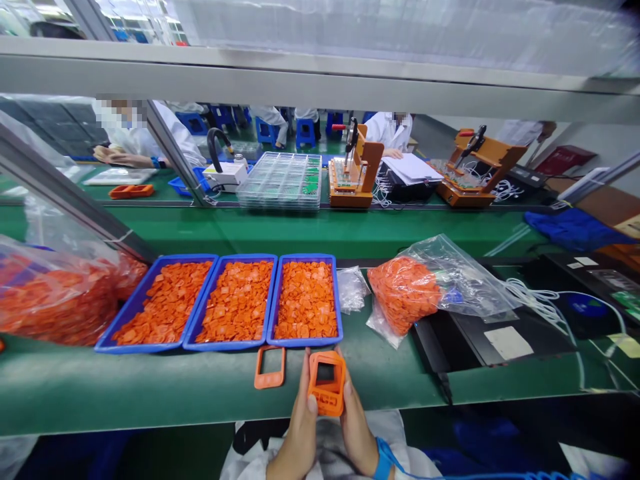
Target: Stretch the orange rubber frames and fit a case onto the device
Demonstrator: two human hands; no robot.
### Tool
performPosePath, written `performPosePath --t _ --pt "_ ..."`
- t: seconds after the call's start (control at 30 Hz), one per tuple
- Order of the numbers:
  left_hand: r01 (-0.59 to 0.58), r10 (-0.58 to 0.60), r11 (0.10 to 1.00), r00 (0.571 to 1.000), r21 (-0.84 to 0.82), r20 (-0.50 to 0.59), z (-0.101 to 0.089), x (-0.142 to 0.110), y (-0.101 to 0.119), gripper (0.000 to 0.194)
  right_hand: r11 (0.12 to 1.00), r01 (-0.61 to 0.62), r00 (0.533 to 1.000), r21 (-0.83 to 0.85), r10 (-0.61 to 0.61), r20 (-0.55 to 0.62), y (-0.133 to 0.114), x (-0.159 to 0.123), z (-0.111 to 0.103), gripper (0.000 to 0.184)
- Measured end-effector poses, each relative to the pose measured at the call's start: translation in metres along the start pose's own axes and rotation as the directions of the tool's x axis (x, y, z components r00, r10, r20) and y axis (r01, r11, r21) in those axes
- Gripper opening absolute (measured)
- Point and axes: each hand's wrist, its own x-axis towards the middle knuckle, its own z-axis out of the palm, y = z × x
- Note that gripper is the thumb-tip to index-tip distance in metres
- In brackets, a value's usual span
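Both my hands hold one orange plastic casing (327, 383) upright over the front edge of the green bench. My left hand (299, 433) grips its left side with the thumb on its lower face. My right hand (358, 430) grips its right side; a blue wrist strap (384, 460) is on that wrist. The casing has a rectangular window and small button holes. A flat orange frame (270, 367) lies on the bench just left of the casing.
Three blue trays (220, 343) of small orange parts stand side by side behind my hands. Clear bags of orange parts lie at the left (55, 300) and right (405, 293). A black device (495, 340) sits to the right. Across the conveyor, people in white coats work by orange fixtures (353, 177).
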Motion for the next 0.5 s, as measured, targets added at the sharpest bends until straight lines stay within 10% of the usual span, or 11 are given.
performPosePath --t 0.5 --pt "-0.066 0.065 0.998 0.997 0.015 0.047 0.0004 -0.0011 0.0040 0.070 1.000 0.004 1.000 -0.025 -0.004 -0.018 0.0015 -0.0057 0.0006 0.072"
